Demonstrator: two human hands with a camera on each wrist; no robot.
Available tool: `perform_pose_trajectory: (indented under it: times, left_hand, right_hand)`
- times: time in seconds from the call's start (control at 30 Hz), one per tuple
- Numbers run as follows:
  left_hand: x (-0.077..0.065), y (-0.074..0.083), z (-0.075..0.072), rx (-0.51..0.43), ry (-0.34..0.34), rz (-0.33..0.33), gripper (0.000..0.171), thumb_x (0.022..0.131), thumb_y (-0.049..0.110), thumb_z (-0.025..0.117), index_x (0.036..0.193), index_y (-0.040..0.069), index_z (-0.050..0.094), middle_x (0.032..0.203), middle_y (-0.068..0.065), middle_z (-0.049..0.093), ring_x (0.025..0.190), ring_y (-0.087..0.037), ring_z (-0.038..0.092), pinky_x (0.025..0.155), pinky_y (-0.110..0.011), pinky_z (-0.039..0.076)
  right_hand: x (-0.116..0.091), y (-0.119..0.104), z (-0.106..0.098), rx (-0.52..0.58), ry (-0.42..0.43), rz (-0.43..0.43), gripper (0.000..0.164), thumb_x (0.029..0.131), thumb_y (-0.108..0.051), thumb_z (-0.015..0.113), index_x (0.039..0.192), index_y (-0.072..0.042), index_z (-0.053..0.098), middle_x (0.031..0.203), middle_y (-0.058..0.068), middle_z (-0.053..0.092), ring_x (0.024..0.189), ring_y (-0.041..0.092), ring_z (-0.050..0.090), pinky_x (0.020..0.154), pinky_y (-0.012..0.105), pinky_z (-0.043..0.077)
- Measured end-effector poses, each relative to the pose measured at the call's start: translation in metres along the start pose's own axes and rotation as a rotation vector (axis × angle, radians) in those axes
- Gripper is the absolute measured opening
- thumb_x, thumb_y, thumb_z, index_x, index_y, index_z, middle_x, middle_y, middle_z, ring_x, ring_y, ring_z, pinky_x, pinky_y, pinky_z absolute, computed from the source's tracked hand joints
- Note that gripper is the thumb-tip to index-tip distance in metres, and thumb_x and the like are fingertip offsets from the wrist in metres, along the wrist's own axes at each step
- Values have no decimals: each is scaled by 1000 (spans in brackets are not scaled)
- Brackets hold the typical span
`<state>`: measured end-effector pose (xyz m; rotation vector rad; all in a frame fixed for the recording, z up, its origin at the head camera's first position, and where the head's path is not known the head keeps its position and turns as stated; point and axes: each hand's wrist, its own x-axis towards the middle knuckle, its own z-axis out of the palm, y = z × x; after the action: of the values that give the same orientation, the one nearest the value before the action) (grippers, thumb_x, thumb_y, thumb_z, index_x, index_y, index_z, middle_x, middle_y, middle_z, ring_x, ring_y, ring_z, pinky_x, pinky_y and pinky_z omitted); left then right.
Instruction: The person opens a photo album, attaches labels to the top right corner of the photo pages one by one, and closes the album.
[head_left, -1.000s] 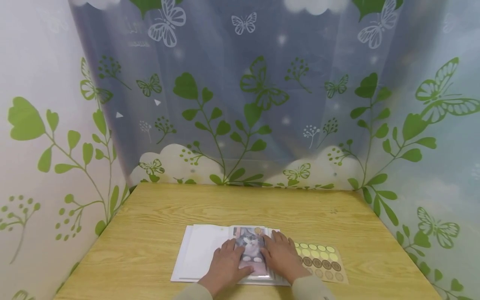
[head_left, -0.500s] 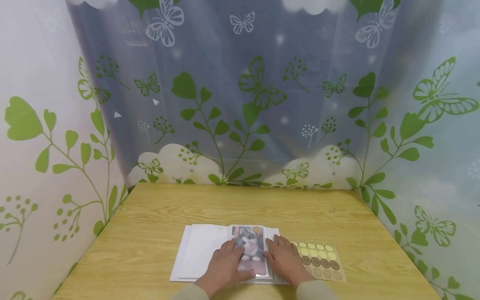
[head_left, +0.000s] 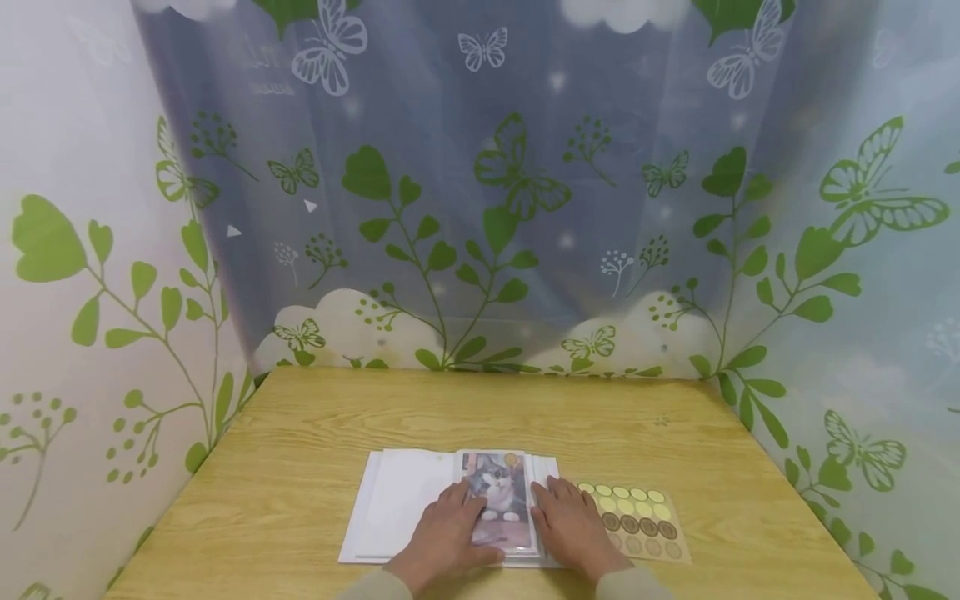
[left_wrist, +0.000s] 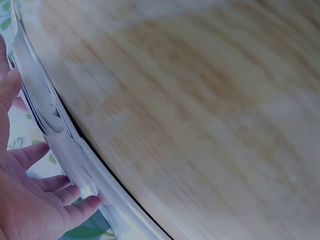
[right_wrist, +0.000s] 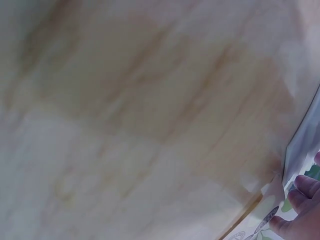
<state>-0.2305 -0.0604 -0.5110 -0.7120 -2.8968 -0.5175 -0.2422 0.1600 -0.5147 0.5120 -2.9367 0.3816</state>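
An open album [head_left: 408, 500] with white pages lies on the table. On its right side is a photo of a grey and white cat [head_left: 497, 492] in a clear sleeve, with a round gold sticker [head_left: 512, 459] near its top right corner. My left hand [head_left: 444, 533] rests across the fold and the photo's left edge, fingers forward, thumb on the lower edge. At the photo's right side, my right hand [head_left: 573, 527] rests on the album's right margin. In the left wrist view, my hand [left_wrist: 35, 195] has spread fingers touching the pages.
A sheet of round stickers [head_left: 637, 517] in yellow, brown and tan rows lies right of the album, partly under my right hand. The wood-grain table [head_left: 480, 408] is walled by printed curtains [head_left: 525, 250] at the back and sides.
My right hand has slid slightly right, off the photo's edge, uncovering more of the picture. My left hand stays nearly in place. The head view has shifted a little.
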Motion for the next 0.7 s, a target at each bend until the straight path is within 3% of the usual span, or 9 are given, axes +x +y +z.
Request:
perform_pose_trajectory:
  times: [0.37,0.7]
  left_hand:
    - [-4,-1,-2,21,46,32,68,81,57,73,121,3,64,135,-24,53,123,-39,52,94,-52,49]
    - [-5,-2,-5,29,65,53,64,86,59,68,116,3,66,128,-20,57,118,-36,55,91,-48,52]
  right_hand:
    - [0,1,1,8,-20,26,42,100,-26,54,137,-5,56,141,25,50,132,43,43,106,66,33]
    - [0,1,-2,3,-6,-34,42,98,-22,58,134,-1,58,141,18,54,132,35,47,106,67,33]
